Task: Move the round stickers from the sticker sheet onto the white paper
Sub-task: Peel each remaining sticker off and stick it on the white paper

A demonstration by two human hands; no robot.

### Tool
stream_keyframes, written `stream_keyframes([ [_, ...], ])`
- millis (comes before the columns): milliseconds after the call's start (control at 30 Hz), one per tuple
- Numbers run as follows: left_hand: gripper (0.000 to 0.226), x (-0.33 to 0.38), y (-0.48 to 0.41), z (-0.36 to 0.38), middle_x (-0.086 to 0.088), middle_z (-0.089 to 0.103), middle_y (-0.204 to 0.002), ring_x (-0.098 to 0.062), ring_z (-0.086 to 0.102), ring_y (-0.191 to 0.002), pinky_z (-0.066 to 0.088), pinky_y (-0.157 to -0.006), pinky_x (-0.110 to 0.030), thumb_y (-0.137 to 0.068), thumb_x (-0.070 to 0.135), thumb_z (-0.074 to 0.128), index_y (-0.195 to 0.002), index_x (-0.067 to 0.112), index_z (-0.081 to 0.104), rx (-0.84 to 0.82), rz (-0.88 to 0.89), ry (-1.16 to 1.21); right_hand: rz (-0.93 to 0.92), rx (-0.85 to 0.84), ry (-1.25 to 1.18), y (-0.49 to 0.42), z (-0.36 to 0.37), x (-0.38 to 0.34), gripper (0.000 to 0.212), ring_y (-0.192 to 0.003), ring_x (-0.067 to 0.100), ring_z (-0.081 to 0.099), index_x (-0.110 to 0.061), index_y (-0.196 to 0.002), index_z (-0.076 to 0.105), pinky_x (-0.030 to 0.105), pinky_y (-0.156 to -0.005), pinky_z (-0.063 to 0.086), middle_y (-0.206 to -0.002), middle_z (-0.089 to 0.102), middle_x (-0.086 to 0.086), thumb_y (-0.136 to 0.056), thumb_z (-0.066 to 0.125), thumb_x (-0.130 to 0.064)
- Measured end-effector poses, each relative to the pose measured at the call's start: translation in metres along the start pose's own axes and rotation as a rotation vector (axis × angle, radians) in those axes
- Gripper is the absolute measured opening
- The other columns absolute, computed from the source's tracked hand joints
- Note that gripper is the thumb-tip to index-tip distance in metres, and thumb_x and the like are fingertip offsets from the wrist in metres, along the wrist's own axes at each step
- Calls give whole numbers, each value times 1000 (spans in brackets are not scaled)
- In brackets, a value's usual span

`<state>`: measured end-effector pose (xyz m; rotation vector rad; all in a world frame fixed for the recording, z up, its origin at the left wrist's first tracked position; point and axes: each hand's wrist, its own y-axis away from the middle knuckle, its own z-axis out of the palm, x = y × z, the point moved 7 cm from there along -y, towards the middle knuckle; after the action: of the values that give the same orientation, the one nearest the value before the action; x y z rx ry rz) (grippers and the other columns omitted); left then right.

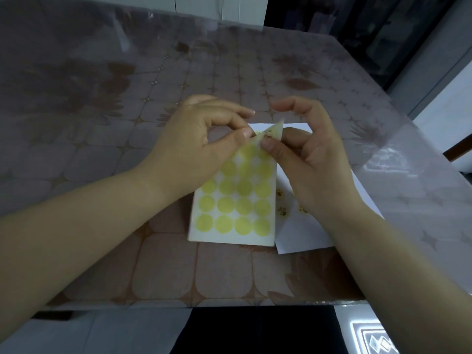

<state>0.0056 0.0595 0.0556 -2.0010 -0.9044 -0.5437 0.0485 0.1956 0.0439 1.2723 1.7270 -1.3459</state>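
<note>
The sticker sheet [235, 208] shows its pale back, with several yellow-green circles showing through. Its far right corner is bent up and over. My right hand [311, 159] pinches that folded corner between thumb and fingers. My left hand [201, 146] pinches at a round sticker [259, 134] on the folded corner with thumb and forefinger. The white paper [301, 236] lies under and to the right of the sheet, mostly covered by my right hand. A few round patterned stickers [282, 210] sit on the paper beside the sheet's right edge.
The table [127, 123] has a brown tiled flower pattern under a shiny transparent cover. Its near edge runs just below my forearms. Dark furniture stands beyond the table's far right corner.
</note>
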Motion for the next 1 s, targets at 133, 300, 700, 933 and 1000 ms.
stream_keyframes([
  [133,46,-24,0,1,14,62,-111,3,61,-101,51,-87,-23,-66,52,73,-106,39,55,-24,-303,311,2,8,-54,0,-2,0,30,-80,22,68,-34,-107,44,52,-74,54,-80,71,2,-91,55,-11],
  [300,66,-28,6,18,1,72,-95,-13,71,-83,57,-70,-26,-47,24,81,-109,17,60,-164,-517,688,-18,-22,-54,1,1,0,24,-78,28,66,-34,-103,47,55,-71,52,-80,68,11,-91,55,-14],
  [700,74,-12,3,6,-3,65,-110,-16,69,-92,57,-74,-31,-53,19,88,-116,33,52,-78,-339,536,-234,323,435,3,-17,-13,15,-97,3,41,-30,-90,66,16,-89,37,-102,37,-9,-77,73,-32],
  [933,56,-9,3,6,3,52,-133,-25,51,-125,39,-105,-50,-76,34,69,-126,42,45,-77,-263,432,-362,349,613,5,-12,-22,13,-108,24,43,-34,-92,71,50,-92,37,-114,44,-8,-80,68,-39],
  [1000,49,-11,4,6,-1,56,-129,-23,55,-119,42,-103,-50,-82,30,62,-128,40,46,-86,-275,429,-382,343,636,6,-10,-24,12,-109,22,41,-33,-90,73,52,-91,37,-113,45,-10,-80,68,-39],
])
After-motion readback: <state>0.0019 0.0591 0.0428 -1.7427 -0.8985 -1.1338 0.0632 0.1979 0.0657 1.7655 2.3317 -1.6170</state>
